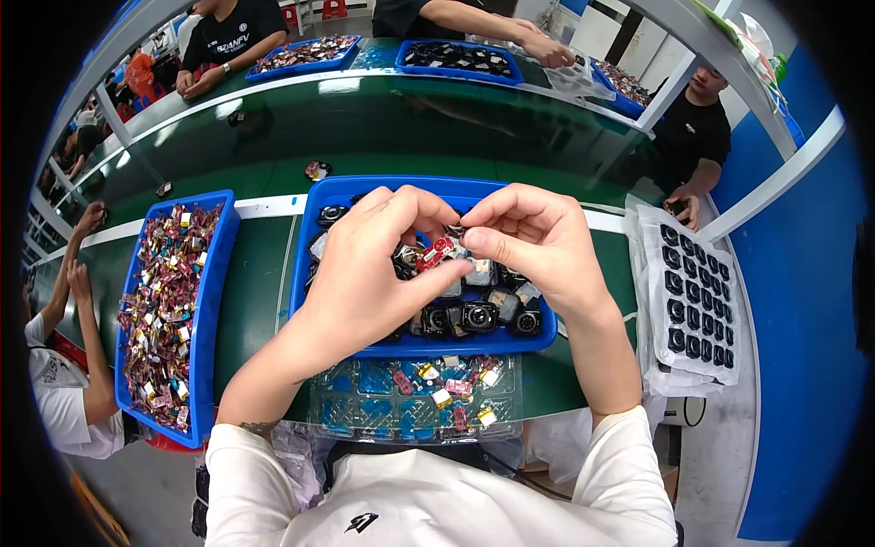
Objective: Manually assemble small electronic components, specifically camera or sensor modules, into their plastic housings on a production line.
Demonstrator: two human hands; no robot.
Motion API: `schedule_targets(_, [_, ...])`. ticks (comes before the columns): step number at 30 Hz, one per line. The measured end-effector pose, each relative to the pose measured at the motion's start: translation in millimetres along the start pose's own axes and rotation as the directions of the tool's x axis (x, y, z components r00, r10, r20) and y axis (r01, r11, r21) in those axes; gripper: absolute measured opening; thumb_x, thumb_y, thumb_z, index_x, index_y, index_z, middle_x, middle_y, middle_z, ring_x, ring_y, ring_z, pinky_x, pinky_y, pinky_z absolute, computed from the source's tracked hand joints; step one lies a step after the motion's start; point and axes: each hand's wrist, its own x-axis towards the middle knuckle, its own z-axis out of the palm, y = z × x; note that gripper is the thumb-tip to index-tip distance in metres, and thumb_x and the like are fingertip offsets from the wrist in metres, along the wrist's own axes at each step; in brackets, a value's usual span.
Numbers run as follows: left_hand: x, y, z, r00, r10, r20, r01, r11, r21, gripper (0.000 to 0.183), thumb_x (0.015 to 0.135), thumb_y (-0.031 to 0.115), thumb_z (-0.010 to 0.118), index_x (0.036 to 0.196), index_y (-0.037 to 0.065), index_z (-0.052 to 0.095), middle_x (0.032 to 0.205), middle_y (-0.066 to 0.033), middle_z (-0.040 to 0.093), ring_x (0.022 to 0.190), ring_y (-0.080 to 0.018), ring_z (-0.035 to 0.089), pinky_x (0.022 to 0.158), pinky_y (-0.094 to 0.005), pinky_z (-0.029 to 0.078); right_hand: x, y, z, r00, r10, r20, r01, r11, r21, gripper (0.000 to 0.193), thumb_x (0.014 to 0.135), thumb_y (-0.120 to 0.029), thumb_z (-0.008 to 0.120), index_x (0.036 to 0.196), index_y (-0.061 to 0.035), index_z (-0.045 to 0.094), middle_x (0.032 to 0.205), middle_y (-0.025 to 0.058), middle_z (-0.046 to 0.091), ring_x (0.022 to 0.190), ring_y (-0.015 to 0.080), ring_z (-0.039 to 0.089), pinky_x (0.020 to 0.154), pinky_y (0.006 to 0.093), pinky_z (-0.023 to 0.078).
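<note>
My left hand and my right hand meet above a blue tray. Between them is a small red circuit board, with the fingers and thumb of my left hand closed about it. The fingertips of my right hand pinch close to the board's upper end, at a small dark piece; its shape is mostly hidden. Under my hands, the tray holds several black square cases with round faces, such as one black case, and some greyish clear-backed ones.
Left stands a long blue tray heaped with small red boards and wires. A clear compartment tray with loose boards lies nearest me. At right is a stack of white trays with black cases. Co-workers sit around the green belt.
</note>
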Motion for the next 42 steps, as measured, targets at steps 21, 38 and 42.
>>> schedule_targets(21, [6,-13,-8,0.909,-0.315,0.274,0.416,0.745,-0.522,0.013,0.088,0.01,0.066,0.09,-0.003,0.064,0.085,-0.0027,0.064,0.076,-0.007,0.058,0.07,-0.0207,0.048,0,4,1,0.999,-0.037,0.035,0.036,0.998,0.053,0.014,0.089,-0.013,0.066,0.089,0.0015,0.065,0.079,0.0041,0.065,0.074,0.0093,0.062,0.07,0.0231,0.051])
schedule_targets(38, [10,-21,-20,0.951,-0.245,0.189,0.31,0.746,-0.59,0.009,0.088,0.007,0.065,0.09,-0.002,0.065,0.083,-0.0023,0.063,0.076,-0.0067,0.057,0.069,-0.0205,0.046,5,35,-1,0.893,0.056,0.446,0.3,0.665,-0.684,0.015,0.078,-0.012,0.062,0.089,-0.0039,0.068,0.079,0.0113,0.062,0.077,0.0292,0.062,0.068,0.0399,0.049])
schedule_targets(42, [10,-19,-24,0.946,-0.258,0.196,0.324,0.749,-0.579,0.009,0.088,0.007,0.065,0.089,-0.002,0.065,0.082,-0.0022,0.063,0.075,-0.0064,0.057,0.068,-0.0205,0.046,7,35,2,0.946,0.114,0.305,0.215,0.484,-0.848,0.032,0.079,-0.013,0.065,0.11,-0.0059,0.061,0.097,0.0085,0.062,0.093,0.0265,0.061,0.079,0.0386,0.049])
